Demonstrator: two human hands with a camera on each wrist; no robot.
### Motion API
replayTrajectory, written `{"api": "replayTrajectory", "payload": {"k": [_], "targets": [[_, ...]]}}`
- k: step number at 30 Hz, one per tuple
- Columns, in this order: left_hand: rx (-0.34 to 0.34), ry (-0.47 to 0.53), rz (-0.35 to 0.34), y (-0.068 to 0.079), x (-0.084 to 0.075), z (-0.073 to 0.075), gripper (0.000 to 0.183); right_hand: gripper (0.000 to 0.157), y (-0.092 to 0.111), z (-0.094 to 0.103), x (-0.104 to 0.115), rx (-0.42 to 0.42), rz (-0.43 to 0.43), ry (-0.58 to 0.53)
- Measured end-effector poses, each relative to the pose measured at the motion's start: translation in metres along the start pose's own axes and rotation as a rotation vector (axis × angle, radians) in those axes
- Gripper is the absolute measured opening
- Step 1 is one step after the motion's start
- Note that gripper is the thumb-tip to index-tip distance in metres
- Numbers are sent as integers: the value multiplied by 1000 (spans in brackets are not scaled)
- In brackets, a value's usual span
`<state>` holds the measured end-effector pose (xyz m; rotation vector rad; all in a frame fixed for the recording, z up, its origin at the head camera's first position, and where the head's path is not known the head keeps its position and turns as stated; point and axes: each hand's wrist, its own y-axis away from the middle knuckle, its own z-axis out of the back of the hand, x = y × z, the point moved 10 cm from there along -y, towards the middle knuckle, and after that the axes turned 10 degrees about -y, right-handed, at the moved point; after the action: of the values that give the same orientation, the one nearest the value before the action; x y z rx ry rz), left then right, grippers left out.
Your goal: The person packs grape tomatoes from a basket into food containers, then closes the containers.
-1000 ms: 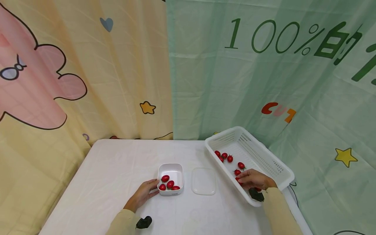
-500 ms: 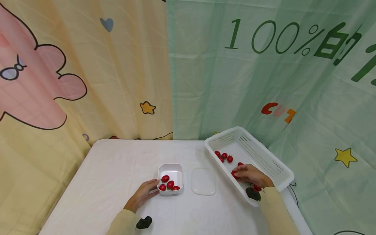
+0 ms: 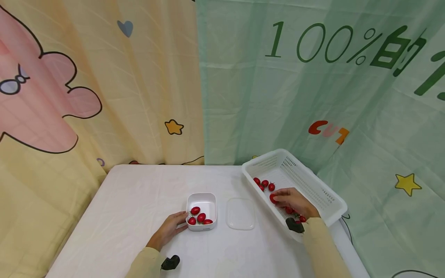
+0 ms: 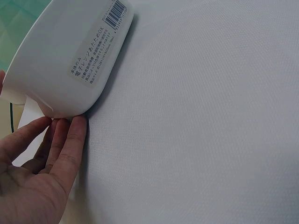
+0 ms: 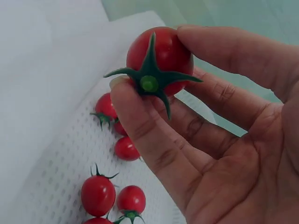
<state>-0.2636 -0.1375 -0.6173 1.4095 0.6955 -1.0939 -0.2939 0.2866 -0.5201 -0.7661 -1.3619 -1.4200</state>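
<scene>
In the head view, a small white food container (image 3: 201,200) with several cherry tomatoes (image 3: 195,210) in it stands on the table. My left hand (image 3: 170,229) holds its left side; in the left wrist view the fingers (image 4: 70,140) touch its lower corner and a fingertip shows by the rim. A printed label (image 4: 96,51) is on its wall. Over the white perforated basket (image 3: 330,193), my right hand (image 3: 295,201) pinches one red cherry tomato (image 5: 161,56), its green calyx towards the right wrist camera. More cherry tomatoes (image 5: 98,195) lie below in the basket.
A translucent square lid (image 3: 240,213) lies flat between the container and the basket. The white-covered table (image 3: 139,193) backs onto yellow and green printed curtains (image 3: 250,116). The basket's raised wall runs along the table's right side.
My right hand has lifted the cherry tomato and moved it back and leftwards, towards the basket's left wall. Tomatoes formerly behind the hand now show. The left hand and container stay put.
</scene>
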Motion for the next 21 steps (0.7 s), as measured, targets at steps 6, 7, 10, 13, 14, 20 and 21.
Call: {"api": "replayTrajectory", "payload": {"k": [6,7,10,13,14,20,21], "targets": [[1,-7,-8,-1,0,0,55,43,-2,-9,18,46,78,0],[0,-10,-9,-1,0,0,55,42,-2,-13,22,66,101,-1],[-6,-9,-6,-1,1,0,55,40,-3,-19,30,85,135,-19],[-8,-3,-3,-1,1,0,54,40,-5,-24,34,85,144,-28],[-8,-1,-2,-1,1,0,54,40,-6,-26,35,78,138,-33],[0,0,-7,-1,1,0,56,37,-11,-45,44,123,175,-73],[1,-1,-8,-1,1,0,56,37,-11,-48,46,135,184,-81]]}}
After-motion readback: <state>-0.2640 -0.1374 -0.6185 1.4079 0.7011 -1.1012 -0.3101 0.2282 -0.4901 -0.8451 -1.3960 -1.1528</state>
